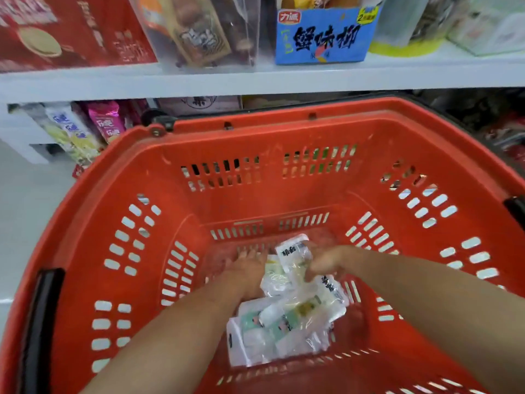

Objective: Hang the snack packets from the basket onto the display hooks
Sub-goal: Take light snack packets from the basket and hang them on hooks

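Both hands are down in the red basket (pixel 284 194) among the snack packets (pixel 284 328).
The left hand (pixel 247 270) lies with its fingers (pixel 250 255) straight and spread wide against the basket floor, just beside the pile. The right hand (pixel 326 264) has its fingers curled round one white packet (pixel 294 251), which stands tilted above the rest, though the view is blurred there. The other packets lie heaped on the basket floor. Behind the basket a white shelf (pixel 255 78) carries a blue box (pixel 324 38) and a red box (pixel 56 29).
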`<state>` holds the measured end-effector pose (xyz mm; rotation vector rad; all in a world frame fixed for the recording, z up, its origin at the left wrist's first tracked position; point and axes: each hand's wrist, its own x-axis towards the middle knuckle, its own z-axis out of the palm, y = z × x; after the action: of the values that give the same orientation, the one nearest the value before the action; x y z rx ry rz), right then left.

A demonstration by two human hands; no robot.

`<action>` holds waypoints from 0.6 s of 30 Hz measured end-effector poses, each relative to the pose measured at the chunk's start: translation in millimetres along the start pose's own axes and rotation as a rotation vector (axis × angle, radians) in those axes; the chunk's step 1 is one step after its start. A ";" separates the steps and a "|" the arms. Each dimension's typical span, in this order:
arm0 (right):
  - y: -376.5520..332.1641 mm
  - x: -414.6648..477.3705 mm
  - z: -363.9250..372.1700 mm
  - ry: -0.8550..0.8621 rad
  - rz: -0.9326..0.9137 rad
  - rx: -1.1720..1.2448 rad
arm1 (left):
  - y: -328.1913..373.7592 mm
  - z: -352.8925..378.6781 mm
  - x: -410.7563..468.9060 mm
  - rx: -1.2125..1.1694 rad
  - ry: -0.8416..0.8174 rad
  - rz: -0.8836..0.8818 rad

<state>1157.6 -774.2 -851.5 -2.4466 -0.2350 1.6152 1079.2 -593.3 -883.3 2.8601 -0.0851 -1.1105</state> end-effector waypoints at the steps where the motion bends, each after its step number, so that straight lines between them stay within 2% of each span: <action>1: 0.5 2.2 1.3 -0.003 0.003 0.020 | 1.7 0.4 -0.3 0.033 0.028 -0.008; 3: 2.8 9.0 2.8 0.032 -0.006 0.081 | 5.1 1.6 0.2 0.093 0.059 -0.004; 8: 2.5 6.3 17.0 -0.066 -0.063 0.078 | 6.3 2.3 -3.5 0.131 0.046 0.011; 12: -3.8 3.7 25.5 0.105 -0.167 -0.010 | 6.4 -4.7 -9.1 -0.036 -0.051 0.039; 15: -14.8 -8.4 21.2 0.114 -0.205 0.004 | 9.5 -14.2 -13.9 -0.277 -0.064 -0.018; 18: -22.5 -20.5 10.1 0.244 -0.269 -0.243 | 18.0 -38.6 -22.0 -0.220 0.012 0.044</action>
<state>1139.8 -756.5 -831.4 -2.6180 -0.7234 1.2264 1088.7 -607.6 -838.5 2.6573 -0.0229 -1.0256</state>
